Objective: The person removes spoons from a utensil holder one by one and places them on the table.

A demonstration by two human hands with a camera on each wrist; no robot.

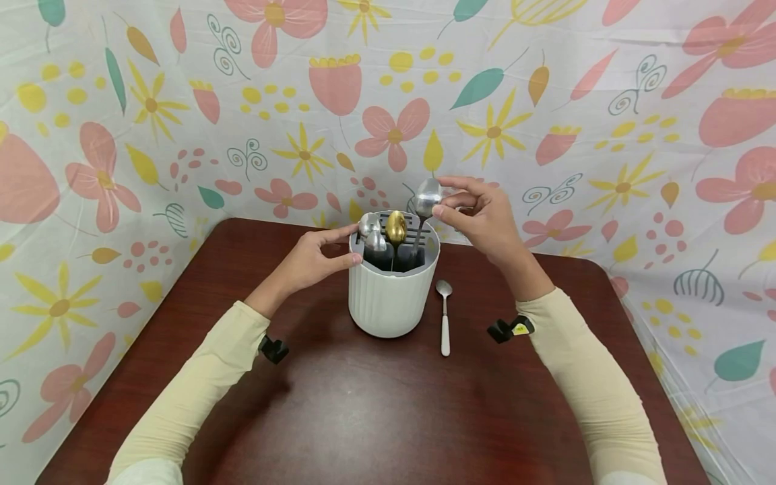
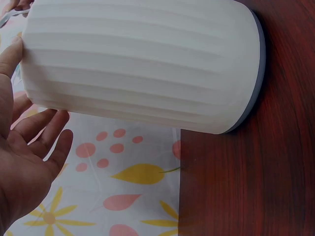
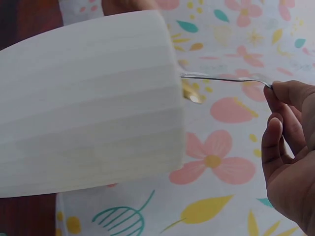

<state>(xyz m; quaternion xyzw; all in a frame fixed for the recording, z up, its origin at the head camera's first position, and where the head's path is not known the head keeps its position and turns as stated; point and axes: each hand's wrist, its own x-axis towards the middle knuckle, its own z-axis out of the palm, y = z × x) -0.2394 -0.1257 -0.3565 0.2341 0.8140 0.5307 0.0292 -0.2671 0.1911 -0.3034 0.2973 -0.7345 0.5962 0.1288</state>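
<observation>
- Right hand [image 1: 481, 219] pinching the silver-bowled spoon [image 1: 428, 195] by its bowl, thumb against fingers!
- That spoon's below and left of the right hand, the nearer one, its long axis steep, handle down inside the white holder [image 1: 388, 303], by the table's [image 1: 358, 404] far edge.
- Left hand [image 1: 312, 261], fingers spread, touching the holder's rim.
- Count: one holder, five spoons: one pinched, one white-handled spoon [image 1: 445, 327] lying beside the holder, one gold spoon [image 1: 396, 228] and two silver spoons [image 1: 376, 241] standing inside.
</observation>
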